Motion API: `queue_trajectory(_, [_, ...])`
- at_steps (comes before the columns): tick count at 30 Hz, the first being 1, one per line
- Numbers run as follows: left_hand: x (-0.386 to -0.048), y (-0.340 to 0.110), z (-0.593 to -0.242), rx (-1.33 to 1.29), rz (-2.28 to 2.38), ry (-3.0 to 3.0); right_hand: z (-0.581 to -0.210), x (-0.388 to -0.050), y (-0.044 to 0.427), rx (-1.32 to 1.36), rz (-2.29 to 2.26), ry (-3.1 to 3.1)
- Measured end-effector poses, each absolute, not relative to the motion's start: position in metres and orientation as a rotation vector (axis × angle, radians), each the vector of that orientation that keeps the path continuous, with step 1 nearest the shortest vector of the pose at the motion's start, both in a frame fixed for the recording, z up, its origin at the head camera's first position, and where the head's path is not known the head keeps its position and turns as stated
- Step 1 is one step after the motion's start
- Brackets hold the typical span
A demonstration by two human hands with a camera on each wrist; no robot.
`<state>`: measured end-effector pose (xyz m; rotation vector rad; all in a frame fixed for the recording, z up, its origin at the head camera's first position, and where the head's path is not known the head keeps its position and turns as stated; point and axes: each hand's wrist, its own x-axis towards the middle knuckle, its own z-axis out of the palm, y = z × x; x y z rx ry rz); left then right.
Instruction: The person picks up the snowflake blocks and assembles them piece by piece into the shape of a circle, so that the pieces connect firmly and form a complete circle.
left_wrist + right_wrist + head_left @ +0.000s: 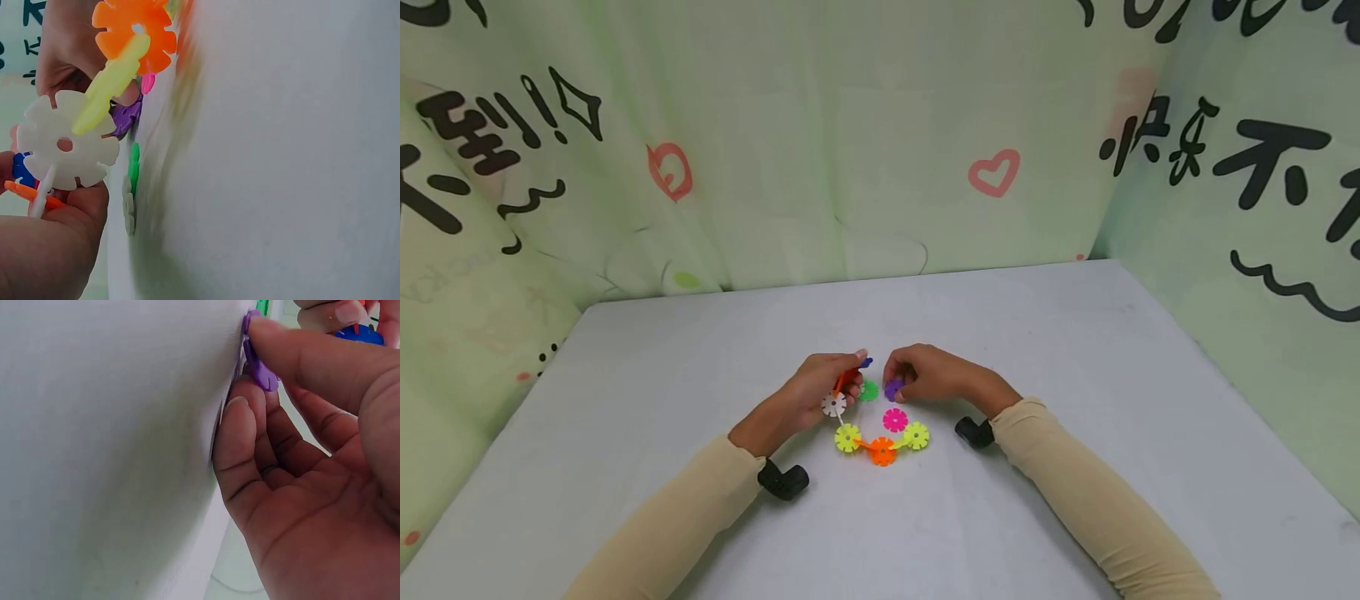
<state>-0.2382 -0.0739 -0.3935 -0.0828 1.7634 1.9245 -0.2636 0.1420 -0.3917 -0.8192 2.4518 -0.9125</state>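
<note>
My left hand (816,379) grips one end of a chain of flower-shaped plastic discs, near a blue disc (867,363) and a red-orange one. From there the chain runs through a white disc (69,140), a yellow disc (847,437) and an orange disc (882,451) to another yellow disc (917,436). Opposite, my right hand (936,372) pinches a purple disc (262,372) between thumb and fingertips, at the tabletop. Between the hands lies a green disc (868,391). Inside the chain's curve is a pink disc (895,419); whether it is linked I cannot tell.
A pale disc (129,206) lies flat beside the green one in the left wrist view. The white tabletop (1037,333) reaches back to a light green printed curtain (880,167). Black wrist-worn devices (784,481) show at both cuffs.
</note>
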Motion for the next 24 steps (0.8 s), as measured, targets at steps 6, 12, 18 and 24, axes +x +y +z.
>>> queue_trajectory(6, [-0.2380, -0.0735, -0.3936, -0.108, 1.917, 1.802, -0.3887, -0.2623, 0.1448, -0.795, -0.964, 2.523])
queue_trajectory(12, [-0.2382, -0.0719, -0.3936, -0.090, 1.931, 1.817, -0.3850, -0.2627, 0.1483, -0.785, -1.060, 2.568])
queue_trajectory(18, [-0.2394, -0.0696, -0.3938, -0.095, 1.915, 1.848, -0.3842, -0.2634, 0.1480, -0.717, -1.229, 2.605])
queue_trajectory(24, [-0.2394, -0.0702, -0.3929, -0.068, 1.910, 1.819, -0.3840, -0.2643, 0.1474, -0.625, -1.436, 2.576])
